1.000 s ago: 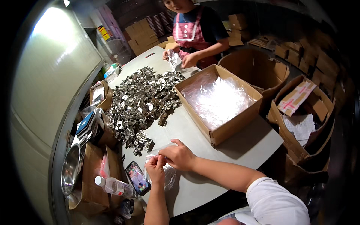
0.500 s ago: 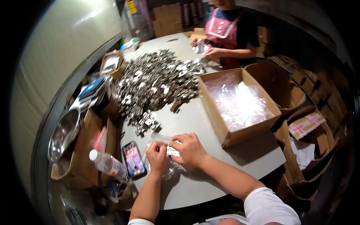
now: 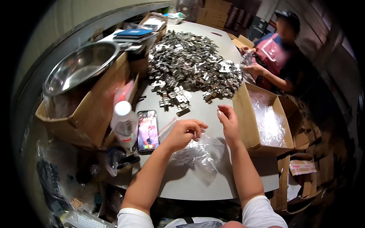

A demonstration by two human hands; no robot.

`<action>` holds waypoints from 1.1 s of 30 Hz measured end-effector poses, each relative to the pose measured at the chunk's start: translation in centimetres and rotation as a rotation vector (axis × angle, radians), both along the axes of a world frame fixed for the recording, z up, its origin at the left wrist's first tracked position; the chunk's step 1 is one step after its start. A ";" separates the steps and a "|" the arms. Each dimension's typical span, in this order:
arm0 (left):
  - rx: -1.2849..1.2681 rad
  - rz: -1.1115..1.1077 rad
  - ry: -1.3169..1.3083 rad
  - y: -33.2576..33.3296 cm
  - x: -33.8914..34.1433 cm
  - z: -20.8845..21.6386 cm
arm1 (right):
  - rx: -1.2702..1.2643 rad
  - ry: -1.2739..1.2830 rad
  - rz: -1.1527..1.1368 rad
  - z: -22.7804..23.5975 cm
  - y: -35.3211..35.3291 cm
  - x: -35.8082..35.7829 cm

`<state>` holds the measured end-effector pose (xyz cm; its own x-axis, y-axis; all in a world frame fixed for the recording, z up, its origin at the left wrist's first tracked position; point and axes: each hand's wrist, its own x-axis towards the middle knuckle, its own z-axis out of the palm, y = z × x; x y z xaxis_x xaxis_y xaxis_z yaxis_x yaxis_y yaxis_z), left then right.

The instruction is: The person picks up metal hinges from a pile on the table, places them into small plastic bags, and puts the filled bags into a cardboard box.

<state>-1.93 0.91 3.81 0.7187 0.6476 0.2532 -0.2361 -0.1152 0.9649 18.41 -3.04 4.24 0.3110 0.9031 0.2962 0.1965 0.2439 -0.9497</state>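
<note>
A plastic bag (image 3: 199, 157) lies on a table (image 3: 182, 190) by the left hand (image 3: 186, 133), with the right hand (image 3: 229, 123) to its right. A smartphone (image 3: 148, 129) sits left of both, a bottle (image 3: 124, 125) just left of it. Farther left, a bowl (image 3: 81, 68) tops a cardboard box (image 3: 97, 114). Beyond the hands is a heap of metal parts (image 3: 186, 57); at right, an open carton (image 3: 244, 121) holds plastic film (image 3: 270, 125), a co-worker (image 3: 266, 53) behind it.

Wears short white sleeves (image 3: 262, 212) at the near left and near right, with forearms (image 3: 246, 171), left hand (image 3: 184, 133) and right hand (image 3: 229, 124) bare.
</note>
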 end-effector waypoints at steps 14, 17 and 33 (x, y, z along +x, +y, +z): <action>0.092 -0.046 0.247 -0.6 2.2 -3.0 | -0.151 -0.660 -0.307 -1.5 14.1 0.1; -0.172 0.065 0.199 -0.8 2.0 -3.1 | -0.152 -0.750 -0.351 -0.1 12.4 0.8; 0.521 1.175 -0.264 -0.2 0.3 0.4 | -0.055 -1.156 -0.305 -5.1 6.9 3.4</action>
